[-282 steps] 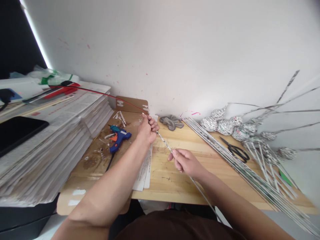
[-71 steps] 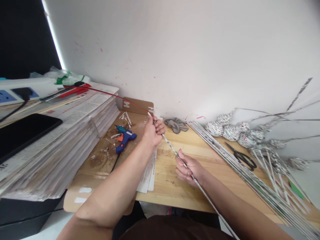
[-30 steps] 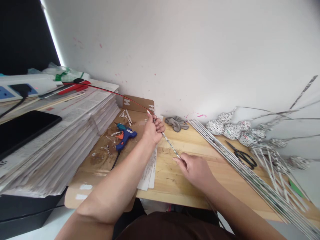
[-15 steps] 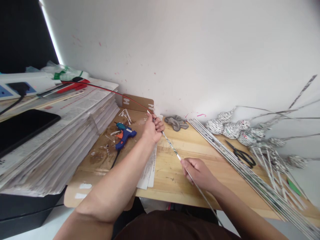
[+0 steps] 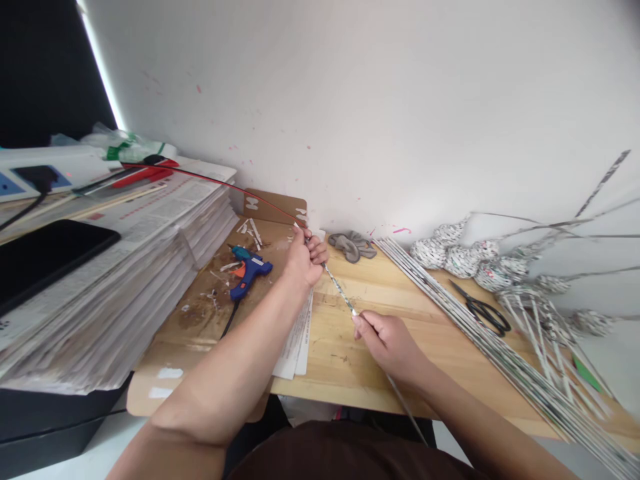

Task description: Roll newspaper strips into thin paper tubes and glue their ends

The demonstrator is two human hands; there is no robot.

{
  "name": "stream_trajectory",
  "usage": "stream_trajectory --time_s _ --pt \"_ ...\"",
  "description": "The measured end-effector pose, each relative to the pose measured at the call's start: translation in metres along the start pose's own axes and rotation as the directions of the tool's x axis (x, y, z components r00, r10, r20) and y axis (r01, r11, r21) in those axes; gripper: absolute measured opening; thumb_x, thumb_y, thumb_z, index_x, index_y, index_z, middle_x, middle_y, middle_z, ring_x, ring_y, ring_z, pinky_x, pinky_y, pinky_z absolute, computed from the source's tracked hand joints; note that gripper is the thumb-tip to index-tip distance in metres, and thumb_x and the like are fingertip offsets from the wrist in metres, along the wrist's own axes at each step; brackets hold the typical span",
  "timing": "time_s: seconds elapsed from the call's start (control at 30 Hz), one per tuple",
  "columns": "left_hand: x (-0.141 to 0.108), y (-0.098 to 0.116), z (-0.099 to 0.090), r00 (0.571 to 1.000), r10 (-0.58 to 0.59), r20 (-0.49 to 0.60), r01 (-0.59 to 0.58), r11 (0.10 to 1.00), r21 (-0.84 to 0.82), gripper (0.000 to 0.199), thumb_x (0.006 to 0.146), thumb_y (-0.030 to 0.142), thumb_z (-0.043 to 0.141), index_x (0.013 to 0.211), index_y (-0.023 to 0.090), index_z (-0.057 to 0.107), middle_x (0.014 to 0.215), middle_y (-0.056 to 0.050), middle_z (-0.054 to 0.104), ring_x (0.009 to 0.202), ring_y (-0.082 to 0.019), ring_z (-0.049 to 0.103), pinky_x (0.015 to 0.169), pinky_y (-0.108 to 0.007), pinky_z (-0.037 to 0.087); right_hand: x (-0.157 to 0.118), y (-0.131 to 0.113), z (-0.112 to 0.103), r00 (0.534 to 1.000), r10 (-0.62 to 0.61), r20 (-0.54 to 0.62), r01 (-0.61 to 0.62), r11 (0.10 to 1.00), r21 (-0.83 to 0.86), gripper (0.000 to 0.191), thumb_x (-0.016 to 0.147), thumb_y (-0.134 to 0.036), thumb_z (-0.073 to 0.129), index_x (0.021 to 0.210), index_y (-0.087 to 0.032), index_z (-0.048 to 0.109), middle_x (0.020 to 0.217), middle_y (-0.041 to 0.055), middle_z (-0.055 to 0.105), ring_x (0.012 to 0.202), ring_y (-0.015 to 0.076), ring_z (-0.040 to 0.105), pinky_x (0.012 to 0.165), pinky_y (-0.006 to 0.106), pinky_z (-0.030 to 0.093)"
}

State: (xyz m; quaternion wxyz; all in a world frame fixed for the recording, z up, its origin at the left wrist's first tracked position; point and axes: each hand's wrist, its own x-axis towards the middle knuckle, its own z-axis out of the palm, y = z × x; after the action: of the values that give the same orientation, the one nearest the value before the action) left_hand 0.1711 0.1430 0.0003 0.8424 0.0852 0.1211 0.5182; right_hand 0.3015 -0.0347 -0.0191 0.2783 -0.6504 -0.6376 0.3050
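A thin rod wrapped in printed paper (image 5: pixel 339 288) runs slanting between my two hands above the wooden table. My left hand (image 5: pixel 307 255) is closed around its upper part, near the back of the table, with a white paper tip showing by the thumb. Lower down and to the right, my right hand (image 5: pixel 387 340) pinches the rod where the printed wrapping meets a white part. A thin grey length comes out below that hand and hangs past the table's front edge. A thin red and black strand (image 5: pixel 220 180) reaches from the paper stack to my left hand.
A blue glue gun (image 5: pixel 249 275) lies on stained cardboard (image 5: pixel 200 337). Left stands a tall paper stack (image 5: pixel 150 267) with a phone (image 5: pixel 55 257). Paper sticks (image 5: pixel 465 327), black scissors (image 5: pixel 483 310) and woven paper shapes (image 5: pixel 463 260) lie right. A grey cloth band (image 5: pixel 353 246) is near the wall.
My right hand has moved a little up and left along the rod, closer to my left hand. The hanging grey length has shifted left. My left hand has hardly moved.
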Motion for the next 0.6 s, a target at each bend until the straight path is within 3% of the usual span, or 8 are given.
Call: stream_trajectory --time_s 0.07,0.13,0.2,0.3,0.37,0.43,0.53,0.6 --pt "0.000 0.000 0.000 1.000 -0.005 -0.002 0.005 1.000 -0.002 0.041 0.092 0.048 0.035 0.064 0.018 0.038 0.045 0.008 0.024 0.032 -0.005 0.021 0.032 -0.015 0.011 0.002 0.004 0.003 0.983 0.123 0.139 -0.152 0.963 0.223 0.044 0.092 -0.052 0.030 0.071 -0.019 0.050 0.045 -0.0039 0.041 0.040 0.0110 0.042 0.046 0.024 0.033" --pt "0.000 -0.001 0.000 1.000 -0.007 -0.003 0.007 1.000 -0.005 0.040 0.092 0.048 0.036 0.064 0.018 0.038 0.045 0.008 0.024 0.032 -0.005 0.021 0.032 -0.015 0.011 0.005 0.005 0.004 0.960 0.170 0.223 -0.238 0.914 0.329 0.045 0.092 -0.054 0.027 0.077 -0.019 0.050 0.045 -0.0049 0.041 0.037 0.0110 0.041 0.043 0.024 0.033" --pt "-0.001 -0.002 0.000 1.000 -0.010 0.001 0.010 1.000 0.000 0.040 0.092 0.047 0.036 0.064 0.018 0.038 0.045 0.008 0.024 0.032 -0.005 0.021 0.032 -0.015 0.011 0.010 0.001 0.004 0.985 0.114 0.127 -0.144 0.956 0.255 0.040 0.090 -0.054 0.036 0.080 -0.019 0.052 0.050 -0.0037 0.046 0.042 0.0110 0.043 0.046 0.024 0.034" --pt "-0.002 -0.002 0.001 1.000 -0.013 0.003 0.013 1.000 0.012 0.040 0.092 0.047 0.036 0.064 0.018 0.039 0.045 0.008 0.024 0.032 -0.005 0.020 0.032 -0.014 0.011 0.019 -0.008 0.004 0.992 -0.076 -0.103 0.073 0.997 -0.035 0.032 0.086 -0.049 0.049 0.074 -0.020 0.052 0.054 -0.0024 0.048 0.049 0.0110 0.043 0.052 0.024 0.032" --pt "-0.002 -0.001 0.001 1.000 -0.011 -0.002 0.011 1.000 0.011 0.040 0.091 0.048 0.037 0.064 0.018 0.039 0.045 0.008 0.024 0.032 -0.005 0.020 0.032 -0.014 0.011 0.025 -0.010 0.005 0.987 -0.100 -0.123 0.095 0.994 -0.047 0.033 0.087 -0.048 0.048 0.072 -0.020 0.053 0.054 -0.0017 0.049 0.049 0.0112 0.043 0.052 0.025 0.032" --pt "-0.002 -0.001 0.001 1.000 -0.014 -0.001 0.014 1.000 0.005 0.040 0.091 0.049 0.037 0.064 0.018 0.039 0.045 0.008 0.024 0.032 -0.005 0.020 0.032 -0.014 0.012 0.030 -0.008 0.008 1.000 -0.002 0.002 0.001 0.984 0.179 0.037 0.090 -0.051 0.040 0.074 -0.020 0.052 0.050 -0.0025 0.047 0.043 0.0109 0.043 0.048 0.024 0.032" --pt "-0.002 -0.002 0.000 1.000 -0.025 0.014 0.025 1.000 0.006 0.040 0.091 0.048 0.036 0.064 0.018 0.039 0.046 0.008 0.024 0.032 -0.005 0.020 0.031 -0.014 0.012 0.035 -0.001 0.010 0.963 0.089 0.255 -0.206 0.852 0.481 0.042 0.091 -0.056 0.031 0.079 -0.019 0.049 0.045 -0.0058 0.041 0.034 0.0103 0.039 0.040 0.023 0.031" --pt "-0.001 -0.002 0.000 1.000 -0.025 0.018 0.025 1.000 0.010 0.040 0.092 0.047 0.036 0.064 0.018 0.039 0.046 0.008 0.024 0.032 -0.005 0.020 0.031 -0.014 0.012 0.037 -0.001 0.010 0.969 0.083 0.233 -0.186 0.865 0.466 0.041 0.089 -0.056 0.035 0.082 -0.019 0.050 0.048 -0.0053 0.044 0.037 0.0104 0.042 0.041 0.023 0.032"
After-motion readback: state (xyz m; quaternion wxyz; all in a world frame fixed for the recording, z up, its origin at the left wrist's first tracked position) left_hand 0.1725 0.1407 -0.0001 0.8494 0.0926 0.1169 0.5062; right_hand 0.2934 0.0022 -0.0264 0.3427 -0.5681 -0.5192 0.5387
